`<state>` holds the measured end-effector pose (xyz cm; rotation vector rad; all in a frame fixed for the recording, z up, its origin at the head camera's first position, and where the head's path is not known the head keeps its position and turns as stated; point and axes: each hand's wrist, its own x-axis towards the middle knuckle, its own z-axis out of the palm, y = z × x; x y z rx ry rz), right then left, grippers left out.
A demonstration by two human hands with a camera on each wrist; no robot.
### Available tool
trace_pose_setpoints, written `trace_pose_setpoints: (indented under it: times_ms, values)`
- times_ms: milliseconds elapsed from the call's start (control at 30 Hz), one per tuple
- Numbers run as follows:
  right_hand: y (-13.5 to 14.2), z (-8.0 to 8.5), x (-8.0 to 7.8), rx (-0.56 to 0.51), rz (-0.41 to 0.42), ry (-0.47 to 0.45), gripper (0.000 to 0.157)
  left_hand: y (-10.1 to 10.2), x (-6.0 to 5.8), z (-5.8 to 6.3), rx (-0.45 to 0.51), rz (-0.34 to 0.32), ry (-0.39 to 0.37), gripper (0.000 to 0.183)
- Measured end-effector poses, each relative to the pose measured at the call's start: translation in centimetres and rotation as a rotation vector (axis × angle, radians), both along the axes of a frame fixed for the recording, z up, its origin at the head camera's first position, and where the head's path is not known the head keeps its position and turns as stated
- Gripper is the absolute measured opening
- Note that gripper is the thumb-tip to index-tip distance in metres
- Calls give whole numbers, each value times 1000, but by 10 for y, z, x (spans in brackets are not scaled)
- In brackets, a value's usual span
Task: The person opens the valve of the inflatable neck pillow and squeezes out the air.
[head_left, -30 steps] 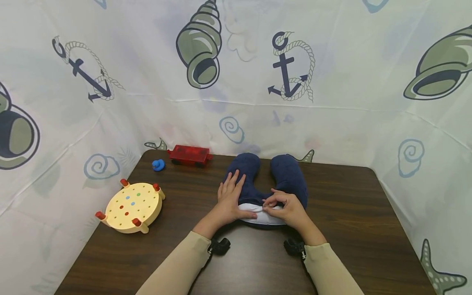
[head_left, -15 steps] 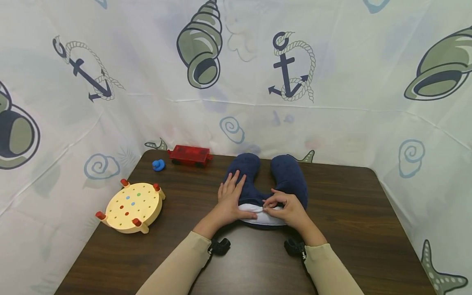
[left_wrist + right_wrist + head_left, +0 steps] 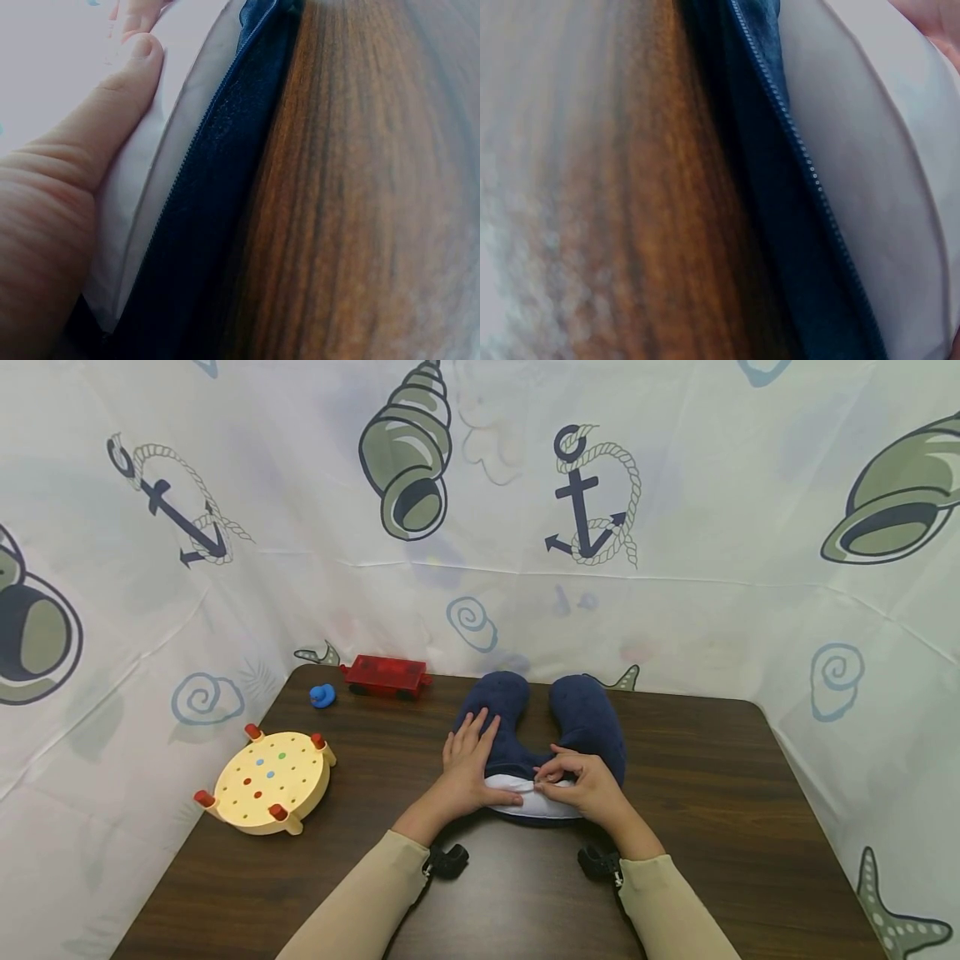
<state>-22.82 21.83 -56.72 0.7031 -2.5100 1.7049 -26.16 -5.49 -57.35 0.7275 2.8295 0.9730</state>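
A navy U-shaped neck pillow lies on the table, its two arms pointing away from me. Along its near curve the zipper is undone, and a white inner cushion shows through the gap. My left hand rests on the pillow's left side with fingers spread, the thumb lying on the white inner. With thumb and index finger, my right hand pinches the pillow where the white inner meets the navy cover. Whether cover, lining or zipper pull is between those fingertips is too small to tell.
On the left of the dark wooden table lies an upturned round yellow toy with red-tipped legs. Behind it are a small blue rubber duck and a red toy wagon. A printed white curtain encloses the back and sides.
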Motion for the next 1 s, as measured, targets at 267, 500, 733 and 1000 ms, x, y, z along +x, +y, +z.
trace_pose_setpoints:
  times_ms: [267,500,733,1000]
  values:
    - [0,0,0,7,-2,14,17,0,0,0,4,-1,2,143]
    - [-2,0,-3,-9,10,19,16,0,1,0,9,1,5,143]
    - [-2,-1,-3,-8,8,6,16,-1,2,1,22,0,16,142]
    - [1,-1,-1,2,7,-26,18,0,1,-1,-1,0,1,143]
